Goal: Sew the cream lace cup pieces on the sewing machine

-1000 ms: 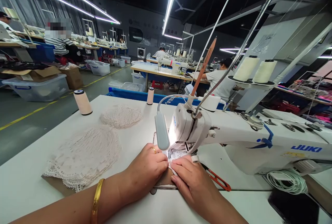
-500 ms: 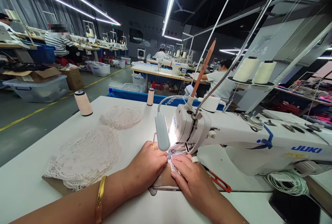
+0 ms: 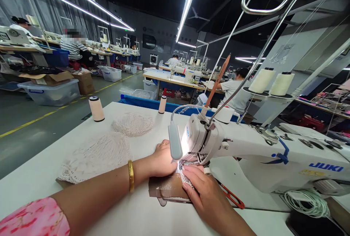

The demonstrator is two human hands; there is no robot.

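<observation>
A white strip with small holes, like lace trim [image 3: 186, 180], runs under the needle area of a white sewing machine [image 3: 246, 143]. My right hand [image 3: 205, 188] lies on it, fingers stretched out and pressing it down. My left hand [image 3: 163, 160] reaches to the left side of the presser foot, its fingers curled and partly hidden behind a small grey lamp [image 3: 175, 141]; what they hold does not show. Below the strip lies a shiny brown piece [image 3: 170, 187]. Orange-handled snips [image 3: 232, 196] rest right of my right hand.
Two piles of pale lace pieces, the near one [image 3: 95, 156] and the far one [image 3: 133, 124], lie on the white table at left. Thread cones [image 3: 96, 109] stand behind them. A brown pencil [image 3: 218, 81] sticks up from the machine. Several people sit at other machines.
My left hand has moved forward, farther behind the lamp, showing more of the brown piece and a pink sleeve. The view has shifted slightly left. My right hand stays on the lace trim.
</observation>
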